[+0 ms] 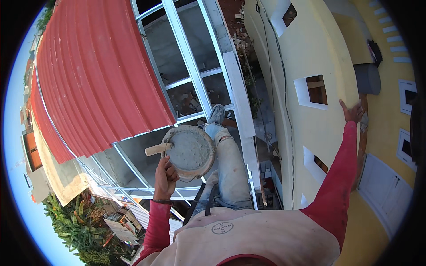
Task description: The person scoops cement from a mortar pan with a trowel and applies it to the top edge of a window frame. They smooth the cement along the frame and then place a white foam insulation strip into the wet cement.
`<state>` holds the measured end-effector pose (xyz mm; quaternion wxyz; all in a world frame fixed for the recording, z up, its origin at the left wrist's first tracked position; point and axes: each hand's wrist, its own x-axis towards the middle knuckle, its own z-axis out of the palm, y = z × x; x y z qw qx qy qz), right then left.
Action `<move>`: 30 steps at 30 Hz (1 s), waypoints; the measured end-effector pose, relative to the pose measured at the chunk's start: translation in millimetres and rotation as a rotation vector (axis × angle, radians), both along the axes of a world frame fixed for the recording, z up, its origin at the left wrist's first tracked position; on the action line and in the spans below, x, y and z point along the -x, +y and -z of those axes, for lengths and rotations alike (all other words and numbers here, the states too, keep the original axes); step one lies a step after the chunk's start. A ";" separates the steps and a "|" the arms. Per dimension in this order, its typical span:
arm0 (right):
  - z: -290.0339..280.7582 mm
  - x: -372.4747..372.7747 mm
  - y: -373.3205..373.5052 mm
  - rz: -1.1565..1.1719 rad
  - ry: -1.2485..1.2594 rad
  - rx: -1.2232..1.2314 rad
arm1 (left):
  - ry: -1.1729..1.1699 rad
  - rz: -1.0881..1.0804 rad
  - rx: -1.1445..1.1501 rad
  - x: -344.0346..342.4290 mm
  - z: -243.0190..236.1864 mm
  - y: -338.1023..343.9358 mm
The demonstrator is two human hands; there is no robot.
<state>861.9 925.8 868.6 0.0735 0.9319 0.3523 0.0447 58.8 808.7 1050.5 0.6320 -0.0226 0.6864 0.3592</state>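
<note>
The person is standing high up on a white metal frame (195, 75), with one leg (228, 164) reaching out along a narrow white beam (239, 102) and the shoe (216, 114) resting at its far end. Open drops are showing on both sides of the beam: a concrete floor far below through the frame on the left, and a deep gap down to the ground beside the yellow wall (310, 53) on the right. A red corrugated roof (93, 75) is curving away on the far left.

The left hand (165, 177) is clenching around a wooden handle (157, 149), holding up a round pan of wet grey cement (191, 151) just above and right of it, over the knee. The right hand (353, 111) is pressing flat and open against the wall edge, well apart from the pan.
</note>
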 end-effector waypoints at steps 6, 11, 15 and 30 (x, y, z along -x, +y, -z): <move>-3.6 30.9 121.9 0.006 0.008 -0.152 | -0.018 0.086 0.029 2.6 -0.8 75.8; -3.2 32.3 122.6 -0.060 -0.046 -0.131 | 0.066 0.190 0.045 -15.3 -8.4 146.1; 0.6 34.7 111.7 -0.058 -0.105 -0.090 | 0.062 0.239 0.057 -26.6 -28.6 194.5; -12.1 43.4 113.9 -0.151 -0.214 -0.053 | 0.045 0.542 -0.121 -75.8 -116.8 343.5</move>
